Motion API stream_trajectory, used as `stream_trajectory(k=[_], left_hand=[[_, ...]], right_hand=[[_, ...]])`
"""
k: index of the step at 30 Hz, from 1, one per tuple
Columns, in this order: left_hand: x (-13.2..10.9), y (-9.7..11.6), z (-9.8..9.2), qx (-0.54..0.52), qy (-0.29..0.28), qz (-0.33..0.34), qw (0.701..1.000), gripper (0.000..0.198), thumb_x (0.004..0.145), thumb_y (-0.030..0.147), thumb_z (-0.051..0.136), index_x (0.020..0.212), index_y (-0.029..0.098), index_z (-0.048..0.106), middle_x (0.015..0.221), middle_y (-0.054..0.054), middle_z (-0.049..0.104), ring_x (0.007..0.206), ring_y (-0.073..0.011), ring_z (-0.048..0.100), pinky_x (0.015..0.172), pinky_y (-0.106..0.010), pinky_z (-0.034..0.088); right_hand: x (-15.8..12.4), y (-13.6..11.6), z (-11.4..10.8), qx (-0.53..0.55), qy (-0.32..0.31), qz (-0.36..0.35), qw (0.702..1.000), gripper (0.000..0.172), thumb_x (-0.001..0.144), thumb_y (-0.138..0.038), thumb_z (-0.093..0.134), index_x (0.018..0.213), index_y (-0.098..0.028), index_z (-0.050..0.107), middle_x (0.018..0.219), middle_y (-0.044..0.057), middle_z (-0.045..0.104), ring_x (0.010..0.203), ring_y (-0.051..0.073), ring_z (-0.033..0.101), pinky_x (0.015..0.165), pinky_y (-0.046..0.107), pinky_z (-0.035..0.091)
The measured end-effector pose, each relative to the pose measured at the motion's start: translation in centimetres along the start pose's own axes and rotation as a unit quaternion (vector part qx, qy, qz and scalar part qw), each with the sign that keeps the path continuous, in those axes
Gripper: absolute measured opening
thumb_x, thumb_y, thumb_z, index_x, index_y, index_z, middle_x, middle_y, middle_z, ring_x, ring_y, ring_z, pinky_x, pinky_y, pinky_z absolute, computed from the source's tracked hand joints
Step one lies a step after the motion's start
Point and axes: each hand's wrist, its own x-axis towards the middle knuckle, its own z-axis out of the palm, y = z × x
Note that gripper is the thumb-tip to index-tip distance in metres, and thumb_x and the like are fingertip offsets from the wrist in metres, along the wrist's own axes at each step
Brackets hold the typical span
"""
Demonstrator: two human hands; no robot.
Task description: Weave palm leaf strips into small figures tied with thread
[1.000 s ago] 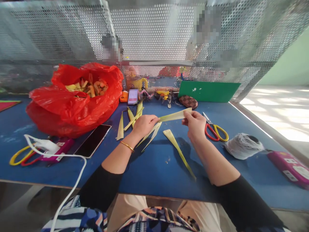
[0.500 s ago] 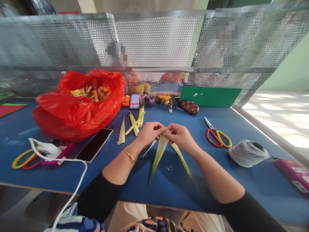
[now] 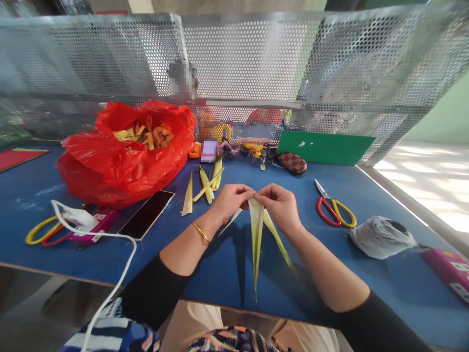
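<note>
Perforated metal screen (image 3: 242,58), grey, spanning the far side. Blue table (image 3: 384,195), below it. Red plastic bag (image 3: 120,171), open-topped, far left, holding brownish and yellowish pieces; place on the table unchanged from the earlier frames. Green board (image 3: 326,148), leaning, far right. Spool of white thread (image 3: 381,237), right. Phone (image 3: 146,215), dark-screened, flat, left, near the bag. Left hand (image 3: 234,200) and right hand (image 3: 280,203), at centre, fingertips together, both pinching the upper end of one pale husk strip (image 3: 256,230); a second ago the hands stood apart with a strip drawn sideways between them, and half a second ago the strip slanted toward the near left, whereas it now hangs almost straight toward the near edge, showing two narrow tails. Scissors (image 3: 327,196), red and yellow handles, untouched at right, as before. Loose husk strip (image 3: 276,234), on the table, its far end partly hidden by the right hand. Husk pieces (image 3: 205,186), a small group left of the hands, unmoved. Checked pouch (image 3: 292,163), far, just before the green board. Gold bangle (image 3: 201,231), on the left wrist.
</note>
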Motion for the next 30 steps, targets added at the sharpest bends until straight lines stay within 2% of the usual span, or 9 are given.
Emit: stream_trajectory(k=[3, 8, 13, 18, 20, 23, 25, 27, 30], left_hand=[[0.0, -0.1, 0.2, -0.004, 0.009, 0.009, 1.000, 0.011, 0.073, 0.021, 0.067, 0.063, 0.016, 0.067, 0.058, 0.002, 0.061, 0.053, -0.0088, 0.053, 0.052, -0.021, 0.044], [-0.1, -0.2, 0.6, 0.033, 0.060, 0.042, 0.997, 0.011, 0.076, 0.021, 0.064, 0.066, 0.016, 0.066, 0.059, 0.003, 0.060, 0.053, -0.0093, 0.052, 0.049, -0.020, 0.041], [-0.2, -1.3, 1.6, -0.009, 0.055, 0.007, 0.998, 0.017, 0.080, 0.031, 0.061, 0.068, 0.018, 0.060, 0.059, 0.003, 0.057, 0.054, -0.0113, 0.053, 0.050, -0.022, 0.042], [0.0, -2.5, 2.0, 0.039, 0.108, 0.046, 0.992, 0.020, 0.078, 0.029, 0.060, 0.063, 0.017, 0.057, 0.056, 0.005, 0.051, 0.054, -0.0094, 0.045, 0.053, -0.021, 0.036], [0.2, -2.7, 1.9, 0.055, 0.115, 0.054, 0.990, 0.020, 0.079, 0.029, 0.059, 0.063, 0.017, 0.058, 0.057, 0.005, 0.052, 0.056, -0.0095, 0.044, 0.054, -0.021, 0.034], [0.4, -2.5, 1.7, 0.071, 0.119, 0.062, 0.988, 0.021, 0.080, 0.028, 0.058, 0.063, 0.017, 0.058, 0.057, 0.005, 0.051, 0.057, -0.0099, 0.043, 0.056, -0.022, 0.033], [0.5, -2.3, 1.5, 0.087, 0.124, 0.069, 0.986, 0.020, 0.080, 0.026, 0.058, 0.062, 0.017, 0.058, 0.057, 0.005, 0.051, 0.058, -0.0103, 0.043, 0.057, -0.023, 0.033], [0.5, -2.1, 1.4, 0.105, 0.134, 0.080, 0.982, 0.020, 0.081, 0.024, 0.057, 0.063, 0.017, 0.058, 0.058, 0.005, 0.053, 0.059, -0.0106, 0.044, 0.058, -0.023, 0.034], [0.5, -2.0, 1.3, 0.123, 0.153, 0.101, 0.975, 0.018, 0.080, 0.021, 0.058, 0.062, 0.017, 0.058, 0.057, 0.004, 0.054, 0.060, -0.0107, 0.047, 0.059, -0.023, 0.035]], right_hand=[[-0.1, -0.3, 0.0, -0.012, 0.010, -0.008, 1.000, 0.021, 0.063, -0.038, 0.071, 0.061, -0.020, 0.061, 0.052, -0.004, 0.053, 0.051, 0.011, 0.043, 0.050, 0.025, 0.034], [-0.1, -0.2, 0.2, 0.024, -0.019, 0.027, 0.999, 0.025, 0.061, -0.041, 0.073, 0.066, -0.019, 0.061, 0.056, -0.003, 0.057, 0.052, 0.012, 0.048, 0.052, 0.026, 0.038], [0.2, 0.3, 0.3, 0.013, 0.039, 0.017, 0.999, 0.024, 0.064, -0.041, 0.068, 0.065, -0.019, 0.059, 0.056, -0.003, 0.056, 0.053, 0.011, 0.047, 0.053, 0.026, 0.038], [0.2, 0.4, 0.1, -0.011, -0.008, 0.035, 0.999, 0.026, 0.065, -0.045, 0.066, 0.065, -0.020, 0.057, 0.054, -0.003, 0.055, 0.050, 0.012, 0.048, 0.051, 0.026, 0.039], [0.0, 0.1, 0.0, -0.041, -0.007, 0.005, 0.999, 0.023, 0.068, -0.042, 0.064, 0.065, -0.020, 0.057, 0.053, -0.003, 0.054, 0.049, 0.012, 0.047, 0.050, 0.026, 0.038], [-0.5, -0.6, 0.0, -0.098, 0.011, -0.095, 0.991, 0.016, 0.072, -0.035, 0.062, 0.065, -0.021, 0.058, 0.057, -0.002, 0.056, 0.053, 0.011, 0.047, 0.054, 0.025, 0.038], [-0.8, -0.8, 0.2, -0.107, 0.021, -0.120, 0.987, 0.015, 0.072, -0.034, 0.063, 0.068, -0.021, 0.058, 0.061, -0.002, 0.059, 0.056, 0.011, 0.050, 0.056, 0.025, 0.041], [-0.9, -0.8, 0.5, -0.073, 0.024, -0.066, 0.995, 0.022, 0.068, -0.038, 0.069, 0.071, -0.021, 0.057, 0.063, -0.002, 0.061, 0.056, 0.012, 0.052, 0.055, 0.025, 0.043], [-0.8, -0.3, 1.0, 0.025, -0.029, 0.077, 0.996, 0.034, 0.061, -0.047, 0.074, 0.069, -0.020, 0.055, 0.056, -0.002, 0.059, 0.051, 0.013, 0.054, 0.051, 0.026, 0.045]])
